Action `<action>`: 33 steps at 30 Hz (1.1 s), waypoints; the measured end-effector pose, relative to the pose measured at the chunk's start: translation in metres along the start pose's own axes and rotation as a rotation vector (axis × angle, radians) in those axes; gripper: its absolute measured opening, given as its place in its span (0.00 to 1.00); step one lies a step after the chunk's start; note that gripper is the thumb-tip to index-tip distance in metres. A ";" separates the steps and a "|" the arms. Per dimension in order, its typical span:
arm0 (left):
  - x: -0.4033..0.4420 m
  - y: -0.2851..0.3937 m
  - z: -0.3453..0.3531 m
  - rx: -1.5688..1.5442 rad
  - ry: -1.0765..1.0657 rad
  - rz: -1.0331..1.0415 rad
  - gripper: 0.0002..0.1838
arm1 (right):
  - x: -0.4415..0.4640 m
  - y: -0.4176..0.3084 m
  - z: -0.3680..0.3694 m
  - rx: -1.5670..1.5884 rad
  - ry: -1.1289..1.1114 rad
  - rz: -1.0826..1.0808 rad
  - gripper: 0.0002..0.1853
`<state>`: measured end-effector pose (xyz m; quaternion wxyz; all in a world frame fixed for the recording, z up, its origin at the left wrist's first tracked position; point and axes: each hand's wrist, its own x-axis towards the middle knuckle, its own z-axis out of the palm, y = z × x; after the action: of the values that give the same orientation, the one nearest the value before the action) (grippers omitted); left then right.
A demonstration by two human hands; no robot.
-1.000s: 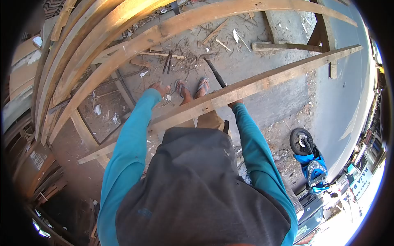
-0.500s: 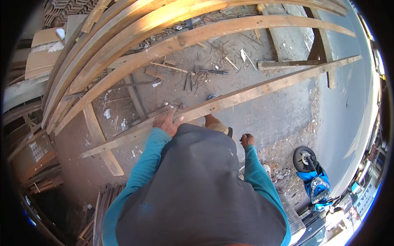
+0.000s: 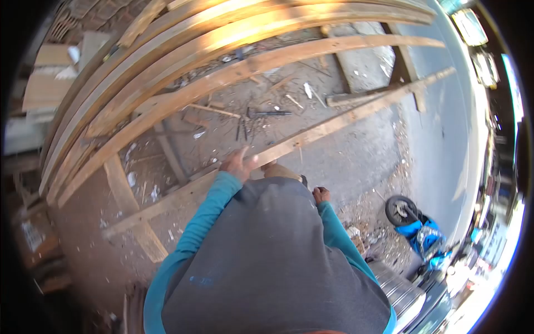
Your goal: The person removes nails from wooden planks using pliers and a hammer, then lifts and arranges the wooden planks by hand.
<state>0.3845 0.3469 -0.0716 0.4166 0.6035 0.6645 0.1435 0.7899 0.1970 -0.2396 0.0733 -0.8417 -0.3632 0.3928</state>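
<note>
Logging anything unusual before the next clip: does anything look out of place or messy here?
Yes, mildly: a hammer lies loose on the ground beyond the beam under the left hand, among scattered wood scraps, where it could be stepped on.

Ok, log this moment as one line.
left hand: on wooden beam | right hand: apart from beam | hammer: lying on ground

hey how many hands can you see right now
2: the left hand on the nearest beam, and the right hand off it, beside the dark shirt. No others can be made out.
</note>
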 end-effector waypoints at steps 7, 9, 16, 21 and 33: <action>0.004 -0.022 -0.041 0.145 -0.126 0.111 0.45 | -0.036 -0.078 0.015 0.025 0.119 0.047 0.22; 0.001 -0.026 -0.042 0.188 -0.130 0.202 0.49 | -0.043 -0.087 0.022 0.044 0.138 0.024 0.22; 0.001 -0.015 -0.040 0.259 -0.445 -0.030 0.59 | -0.045 -0.084 0.025 0.072 0.118 0.067 0.23; 0.028 -0.056 -0.020 0.192 -0.504 0.050 0.57 | -0.040 -0.079 0.022 -0.055 0.076 0.036 0.23; -0.004 -0.071 0.019 0.451 -0.253 0.091 0.58 | 0.010 -0.131 -0.011 0.953 -0.008 0.233 0.39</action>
<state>0.3489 0.3205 -0.1308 0.3444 0.7235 0.5946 -0.0664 0.7301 0.3001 -0.1844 0.4045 -0.7481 -0.0467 0.5239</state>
